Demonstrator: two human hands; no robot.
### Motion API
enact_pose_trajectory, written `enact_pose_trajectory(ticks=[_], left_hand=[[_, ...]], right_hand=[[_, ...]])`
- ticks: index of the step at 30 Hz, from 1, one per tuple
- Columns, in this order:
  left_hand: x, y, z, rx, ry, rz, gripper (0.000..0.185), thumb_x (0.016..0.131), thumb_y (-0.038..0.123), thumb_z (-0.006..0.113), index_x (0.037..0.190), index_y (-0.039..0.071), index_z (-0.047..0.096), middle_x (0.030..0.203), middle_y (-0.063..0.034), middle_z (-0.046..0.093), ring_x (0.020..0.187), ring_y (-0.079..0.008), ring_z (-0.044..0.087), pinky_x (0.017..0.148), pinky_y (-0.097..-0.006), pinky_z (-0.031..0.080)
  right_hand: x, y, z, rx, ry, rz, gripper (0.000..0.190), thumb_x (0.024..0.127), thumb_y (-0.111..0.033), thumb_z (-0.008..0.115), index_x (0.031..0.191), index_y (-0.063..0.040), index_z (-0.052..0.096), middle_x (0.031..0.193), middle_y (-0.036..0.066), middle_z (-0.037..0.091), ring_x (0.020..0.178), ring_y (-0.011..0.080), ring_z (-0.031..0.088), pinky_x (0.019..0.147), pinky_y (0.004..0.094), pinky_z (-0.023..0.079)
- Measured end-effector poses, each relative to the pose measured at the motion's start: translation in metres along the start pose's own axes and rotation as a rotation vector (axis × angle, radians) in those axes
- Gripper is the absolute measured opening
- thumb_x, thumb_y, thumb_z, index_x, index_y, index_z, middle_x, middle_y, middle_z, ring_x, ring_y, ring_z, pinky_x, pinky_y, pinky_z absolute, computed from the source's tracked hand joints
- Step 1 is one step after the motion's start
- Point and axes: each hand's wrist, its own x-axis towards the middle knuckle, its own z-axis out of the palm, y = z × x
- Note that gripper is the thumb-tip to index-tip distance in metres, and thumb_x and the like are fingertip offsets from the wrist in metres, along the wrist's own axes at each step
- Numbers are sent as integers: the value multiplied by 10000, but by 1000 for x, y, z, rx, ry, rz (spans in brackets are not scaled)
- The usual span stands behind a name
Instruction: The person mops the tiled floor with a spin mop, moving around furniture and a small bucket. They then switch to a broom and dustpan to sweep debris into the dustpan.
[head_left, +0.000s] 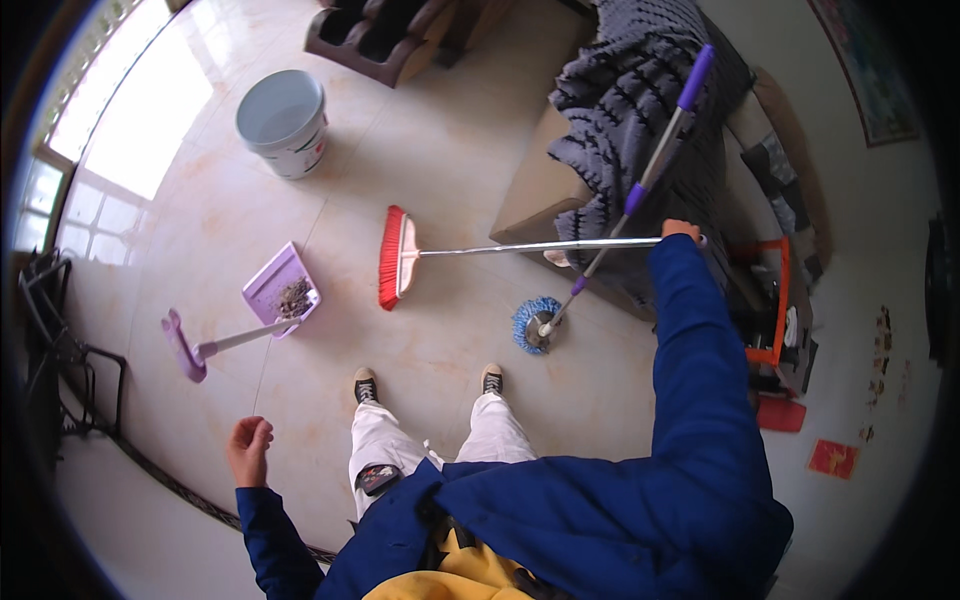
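Observation:
My right hand (681, 228) grips the upper end of a broom's metal handle (540, 246). Red bristles fan from the pale broom head (406, 255), which is to the left over the tiled floor. My left hand (250, 444) hangs at my side, fingers loosely curled, and nothing shows in it. Ahead of that hand is a purple long-handled dustpan (264, 281) with a heap of grey debris (295, 298) in it. A spin mop with a blue fringed head (536, 326) leans on the sofa, its purple and silver pole (651, 169) passing behind the broom handle.
A grey bucket (281, 124) stands on the floor ahead. The sofa (540, 176), draped with a grey throw (622, 112), lines the right side. Beside it is an orange-framed cabinet (780, 300). Dark wooden furniture (375, 37) is at the top, and a black metal frame (64, 352) at far left.

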Motion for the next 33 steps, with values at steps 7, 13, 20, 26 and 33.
enact_pose_trajectory(ticks=[7, 13, 20, 26, 33], left_hand=[[27, 95, 248, 265, -492, 559, 300, 657, 92, 685, 916, 10, 556, 838, -71, 594, 746, -149, 558, 702, -259, 450], [-46, 76, 369, 291, -831, 364, 305, 683, 181, 685, 930, 33, 582, 851, -84, 603, 755, -171, 582, 682, -276, 466], [11, -56, 151, 143, -15, 21, 388, 698, 65, 652, 1048, -29, 515, 976, -123, 571, 833, -180, 571, 741, -280, 468], [55, 57, -17, -341, 580, 90, 759, 752, 560, 498, 1268, 32, 320, 1216, -122, 444, 1092, -194, 441, 926, -322, 272], [140, 104, -16, -180, -12, 63, 443, 774, 331, 580, 1098, 38, 507, 997, -87, 571, 896, -164, 534, 777, -280, 410]], right_hand=[[-34, 1, -35, 30, -33, -406, 193, 718, -94, 531, 907, -63, 505, 858, 156, 612, 827, 275, 598, 681, 365, 466], [-123, -50, 14, 297, -2, -721, 198, 692, -120, 519, 875, -44, 504, 778, 159, 600, 706, 281, 610, 643, 398, 471], [-194, -96, 159, 961, -490, -745, 376, 751, -100, 550, 1121, -121, 486, 1013, 155, 562, 926, 301, 547, 800, 340, 433], [-258, -49, 73, 1081, -997, -328, 399, 818, -225, 496, 1210, -254, 423, 589, 36, 493, 402, 106, 427, 355, 263, 376], [-332, -109, 22, 1198, -1138, -73, 424, 850, -221, 437, 1267, -201, 360, 553, 23, 444, 363, 88, 356, 306, 241, 318]])
